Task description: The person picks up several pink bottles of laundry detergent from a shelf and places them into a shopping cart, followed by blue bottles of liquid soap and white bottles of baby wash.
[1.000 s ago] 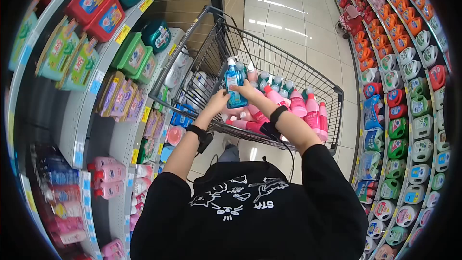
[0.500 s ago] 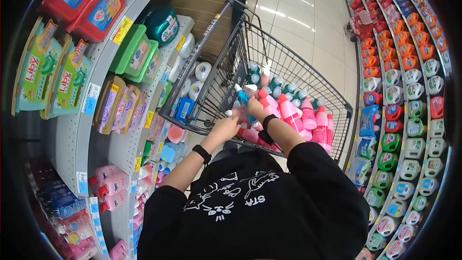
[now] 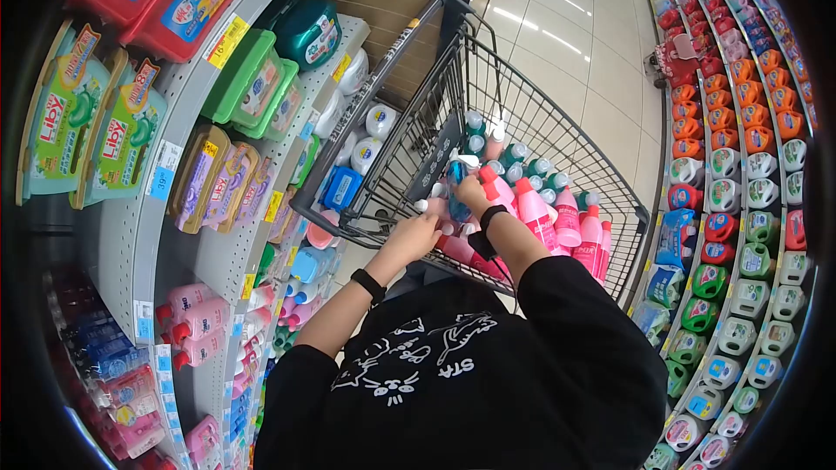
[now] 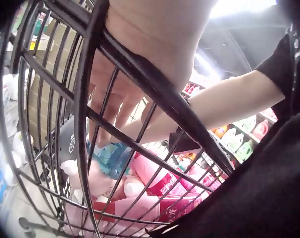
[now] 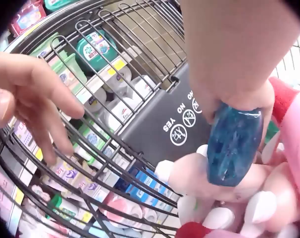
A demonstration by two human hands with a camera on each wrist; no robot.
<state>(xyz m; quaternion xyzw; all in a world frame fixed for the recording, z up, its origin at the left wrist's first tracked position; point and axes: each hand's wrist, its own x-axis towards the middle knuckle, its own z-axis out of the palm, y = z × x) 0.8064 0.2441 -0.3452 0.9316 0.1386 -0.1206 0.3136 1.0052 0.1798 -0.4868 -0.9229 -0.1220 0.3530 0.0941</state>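
Note:
Inside the cart, the right hand (image 3: 473, 198) grips a blue bottle (image 3: 456, 172); the right wrist view shows the bottle (image 5: 234, 144) base-up toward the camera, with the hand (image 5: 239, 99) curled round it. Pale pink bottles (image 5: 189, 173) lie directly under it. The left hand (image 3: 413, 238) is at the cart's near rim, its fingers extended over the side and holding nothing; in the right wrist view this hand (image 5: 36, 94) has relaxed, spread fingers. Pink bottles (image 3: 533, 213) stand to the right of the blue one.
The wire cart (image 3: 557, 113) also holds several green-capped clear bottles (image 3: 514, 155) along its far side. A shelf with boxes and tubs (image 3: 157, 148) runs on the left, and shelves of detergent bottles (image 3: 740, 252) on the right. Tiled floor (image 3: 557, 43) lies beyond the cart.
The blue bottle went from upright in both hands above the cart down among the other bottles, held by the right hand alone. The left hand let go and moved to the near rim.

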